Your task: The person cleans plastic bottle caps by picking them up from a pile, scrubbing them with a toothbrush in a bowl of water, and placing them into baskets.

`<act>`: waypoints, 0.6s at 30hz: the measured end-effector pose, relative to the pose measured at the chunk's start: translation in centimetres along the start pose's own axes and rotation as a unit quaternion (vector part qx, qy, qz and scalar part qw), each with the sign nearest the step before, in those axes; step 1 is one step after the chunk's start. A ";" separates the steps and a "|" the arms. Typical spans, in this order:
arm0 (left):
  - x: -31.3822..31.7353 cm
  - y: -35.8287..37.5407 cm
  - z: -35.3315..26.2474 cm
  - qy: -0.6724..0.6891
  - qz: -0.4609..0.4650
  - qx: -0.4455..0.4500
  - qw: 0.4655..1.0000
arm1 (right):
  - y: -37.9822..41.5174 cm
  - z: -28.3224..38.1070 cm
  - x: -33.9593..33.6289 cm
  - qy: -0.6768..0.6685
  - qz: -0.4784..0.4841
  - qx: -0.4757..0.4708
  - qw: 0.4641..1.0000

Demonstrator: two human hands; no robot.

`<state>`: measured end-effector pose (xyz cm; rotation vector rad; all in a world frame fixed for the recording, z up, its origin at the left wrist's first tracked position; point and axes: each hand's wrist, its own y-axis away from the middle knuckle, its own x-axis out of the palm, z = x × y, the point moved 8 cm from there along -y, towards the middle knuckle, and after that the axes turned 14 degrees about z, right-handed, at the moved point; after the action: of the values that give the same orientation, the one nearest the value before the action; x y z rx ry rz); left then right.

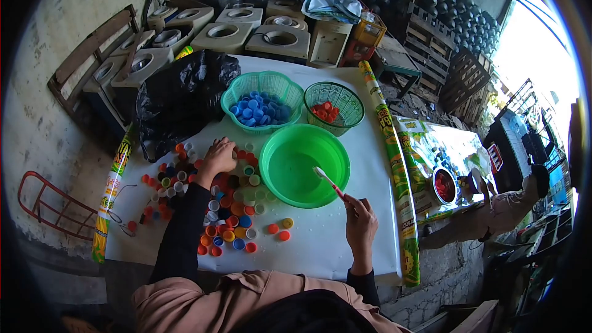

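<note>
Count shows two plastic baskets (231,95), one green basin (290,176), one toothbrush (329,181) and one black plastic bag (176,95). Bottle caps (238,243) number in the dozens; overlap prevents exact tally.

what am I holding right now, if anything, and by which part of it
Your right hand holds a toothbrush by its handle, bristle end out over the green basin. Whether your left hand, among the bottle caps, holds one cannot be told.

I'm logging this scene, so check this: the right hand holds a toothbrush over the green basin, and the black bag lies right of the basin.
The side is wrong: the head view shows the black bag left of the green basin. The rest stands: the right hand holds the toothbrush over the basin.
</note>
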<state>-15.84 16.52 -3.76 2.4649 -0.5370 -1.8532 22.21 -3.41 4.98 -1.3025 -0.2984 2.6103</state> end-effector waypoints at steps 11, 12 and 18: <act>0.1 -0.8 0.7 -0.009 -0.045 0.008 0.999 | 0.3 0.1 -0.3 0.000 0.003 0.004 1.000; 0.0 -0.7 0.8 -0.009 -0.048 0.011 0.999 | 0.2 0.2 -0.3 -0.001 0.005 0.004 1.000; -0.3 0.1 0.3 0.010 -0.044 0.055 0.997 | -0.3 1.3 -0.3 0.030 0.016 -0.007 0.999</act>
<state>-16.26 16.59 -3.55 2.6159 -0.5531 -1.8754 21.35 -3.29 6.06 -1.3981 -0.2883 2.5942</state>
